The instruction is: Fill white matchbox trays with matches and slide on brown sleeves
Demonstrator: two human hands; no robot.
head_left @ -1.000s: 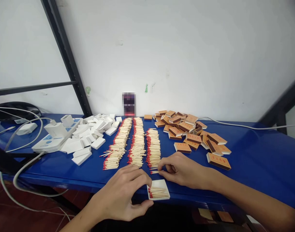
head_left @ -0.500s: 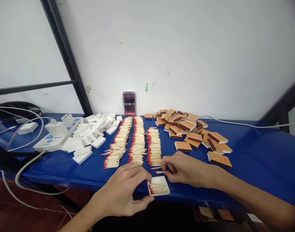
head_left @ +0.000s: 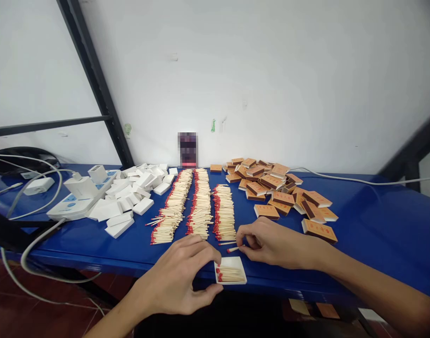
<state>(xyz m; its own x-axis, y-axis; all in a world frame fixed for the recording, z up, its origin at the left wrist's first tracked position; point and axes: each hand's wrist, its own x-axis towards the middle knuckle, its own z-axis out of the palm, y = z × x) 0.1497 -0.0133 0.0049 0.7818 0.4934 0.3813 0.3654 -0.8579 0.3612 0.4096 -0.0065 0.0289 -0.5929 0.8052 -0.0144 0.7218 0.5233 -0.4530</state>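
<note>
Near the front edge of the blue table, my left hand grips a small white matchbox tray by its left end, between thumb and index finger. Several red-headed matches lie side by side in the tray. Just behind it, my right hand pinches the bare end of a single match, its red head pointing left. Another match lies close behind that one. It is at the front of the nearest match row, the shortest of three long rows.
White trays are heaped at left beside a power strip with chargers and cables. Orange-brown matchbox sleeves are piled at right. Behind the rows, a pixelated dark object leans on the wall. Black metal posts frame the table.
The match in my right hand has tilted, its held end now higher than its head. My left hand and the tray have stayed nearly in place; the view has shifted slightly.
</note>
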